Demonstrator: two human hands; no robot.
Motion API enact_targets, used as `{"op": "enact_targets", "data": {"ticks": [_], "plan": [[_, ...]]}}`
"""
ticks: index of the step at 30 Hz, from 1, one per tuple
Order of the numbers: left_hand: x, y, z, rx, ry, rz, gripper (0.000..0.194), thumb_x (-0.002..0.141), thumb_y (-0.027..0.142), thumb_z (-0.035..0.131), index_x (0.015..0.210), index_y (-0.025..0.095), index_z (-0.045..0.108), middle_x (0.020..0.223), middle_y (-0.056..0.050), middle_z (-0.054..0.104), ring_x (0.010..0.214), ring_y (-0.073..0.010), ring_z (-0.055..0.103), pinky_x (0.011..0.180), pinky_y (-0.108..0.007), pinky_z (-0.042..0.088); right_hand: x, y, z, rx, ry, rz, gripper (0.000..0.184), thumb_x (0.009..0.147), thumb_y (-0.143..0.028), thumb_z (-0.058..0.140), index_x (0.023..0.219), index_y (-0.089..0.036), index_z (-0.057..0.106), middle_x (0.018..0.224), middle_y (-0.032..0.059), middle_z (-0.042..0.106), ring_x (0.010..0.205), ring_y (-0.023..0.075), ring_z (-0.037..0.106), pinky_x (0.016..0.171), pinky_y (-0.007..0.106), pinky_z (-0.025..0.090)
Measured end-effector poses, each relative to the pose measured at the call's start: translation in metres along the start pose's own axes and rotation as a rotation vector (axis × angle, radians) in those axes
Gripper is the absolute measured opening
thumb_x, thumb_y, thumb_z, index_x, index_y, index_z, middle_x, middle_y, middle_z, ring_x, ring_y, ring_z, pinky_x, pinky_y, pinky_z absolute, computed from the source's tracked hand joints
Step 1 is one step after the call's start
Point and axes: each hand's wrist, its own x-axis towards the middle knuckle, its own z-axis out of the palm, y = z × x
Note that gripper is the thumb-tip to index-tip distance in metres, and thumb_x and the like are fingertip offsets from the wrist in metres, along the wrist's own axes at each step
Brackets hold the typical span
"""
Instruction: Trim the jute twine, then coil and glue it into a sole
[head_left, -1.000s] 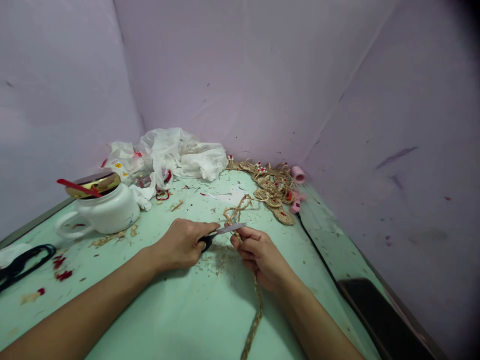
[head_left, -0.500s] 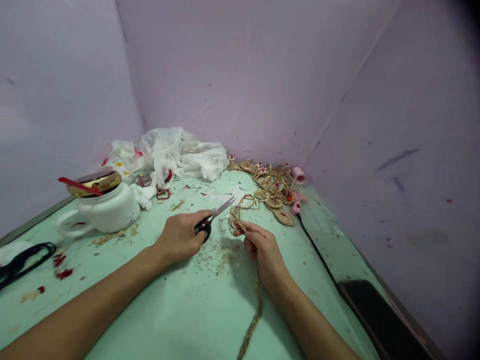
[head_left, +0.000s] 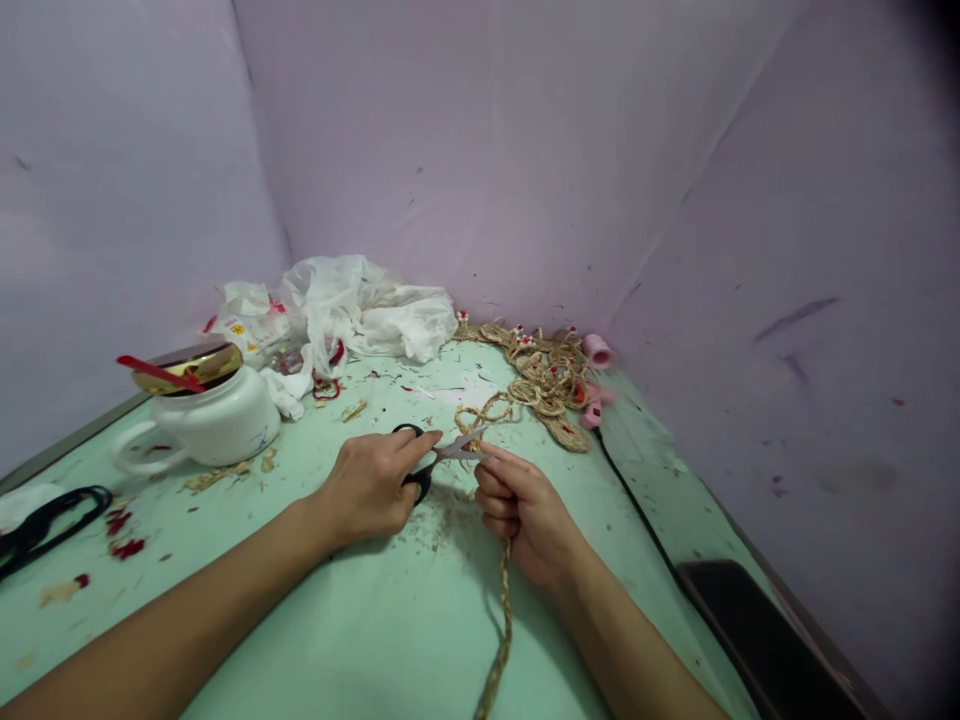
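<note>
A pale green table [head_left: 352, 640] is set against light purple walls [head_left: 480, 150], and it is dotted with scraps. In the middle, black-handled scissors [head_left: 420, 488] are held by the left hand [head_left: 371, 485], with fingers closed on the handles and the blades partly spread. A braided rope [head_left: 507, 600] is pinched by the right hand [head_left: 532, 510], its other fingers curled in; its looped end is near the blades, and its tail is led toward six o'clock. It is likely gripped close to the loops to keep them steady. From the scissors, a white mug [head_left: 225, 425] is seen at nine o'clock, near the left edge, and a plastic bag [head_left: 367, 305] at eleven. Rope coils [head_left: 551, 375] are piled at two, perhaps to be kept out of the way. Room for moving is given between mug and left hand; toward four, it is limited by a phone [head_left: 757, 630].
</note>
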Motion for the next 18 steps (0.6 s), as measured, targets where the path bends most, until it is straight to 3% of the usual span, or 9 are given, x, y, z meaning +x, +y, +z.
{"op": "enact_targets", "data": {"ticks": [10,14,18], "plan": [[-0.0013,0.0015,0.0051,-0.008,0.002,-0.005,0.055,0.071,0.013,0.042,0.126,0.022,0.04,0.099,-0.004,0.064,0.086,-0.0217,0.061,0.067,-0.032,0.045,0.0016,-0.0012,-0.0083,0.306,-0.242,0.11,0.01,0.071,-0.018,0.062,0.076,-0.016,0.053,0.046,-0.0116,0.02,0.038,0.0025,0.003,0.031,0.011,0.005],[-0.0012,0.0015,0.0042,-0.043,-0.012,-0.02,0.056,0.071,0.011,0.041,0.126,0.022,0.041,0.099,-0.003,0.065,0.086,-0.0218,0.062,0.066,-0.032,0.046,0.0009,-0.0017,-0.0075,0.298,-0.238,0.118,0.019,0.073,-0.019,0.059,0.092,-0.016,0.056,0.045,-0.0121,0.02,0.038,0.0032,0.003,0.03,0.012,0.005],[-0.0009,0.0004,0.0039,-0.039,-0.018,-0.015,0.057,0.07,0.01,0.04,0.126,0.02,0.042,0.097,-0.004,0.066,0.085,-0.0225,0.062,0.065,-0.033,0.046,-0.0003,-0.0007,-0.0071,0.272,-0.233,0.099,0.023,0.073,-0.018,0.059,0.095,-0.015,0.056,0.044,-0.0122,0.022,0.038,0.0033,0.003,0.03,0.012,0.005]]}}
